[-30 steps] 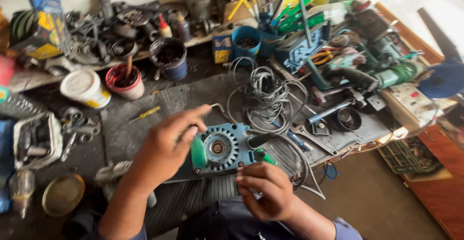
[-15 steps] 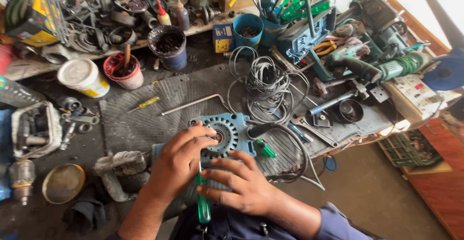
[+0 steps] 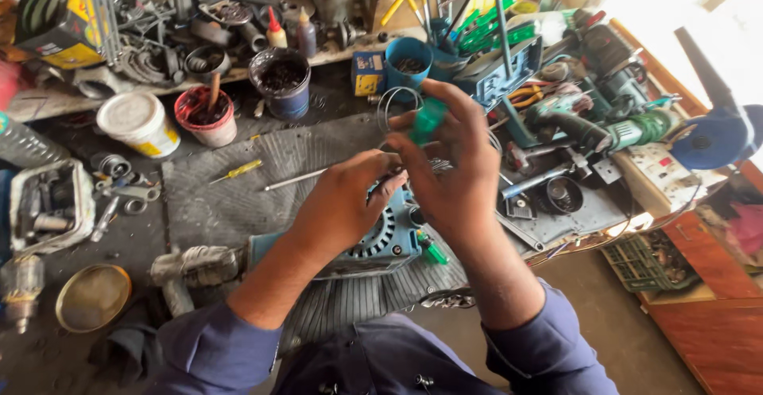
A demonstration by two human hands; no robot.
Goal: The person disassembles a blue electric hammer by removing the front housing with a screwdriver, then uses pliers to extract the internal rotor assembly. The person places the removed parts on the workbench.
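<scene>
Spreading across nearly the whole view, a dark, grimy workbench [image 3: 127, 240] carries a ribbed grey rubber mat [image 3: 230, 196] at its middle and a crowd of tools along its far edge: a white tub [image 3: 139, 123], a red pot [image 3: 207, 117] of dark grease, a blue pot [image 3: 284, 83], a blue cup [image 3: 408, 60] and green power tools [image 3: 628, 133] on the right. Bright daylight floods in at the upper right, above a reddish wooden surface [image 3: 707, 284].

On the mat lies a blue motor housing [image 3: 380, 240] with a round slotted face, partly hidden by the forearms, both in dark blue sleeves. The left hand [image 3: 346, 204] reaches forward, palm down, resting on the housing, its fingertips meeting the other hand. The right hand [image 3: 453, 164] is raised above the housing, fingers curled and pinching a small green part [image 3: 427, 121] held up near the fingertips. A green-handled screwdriver [image 3: 431, 249] lies just beside the housing, and a yellow-handled screwdriver [image 3: 237, 171] lies well apart on the mat to the left.
</scene>
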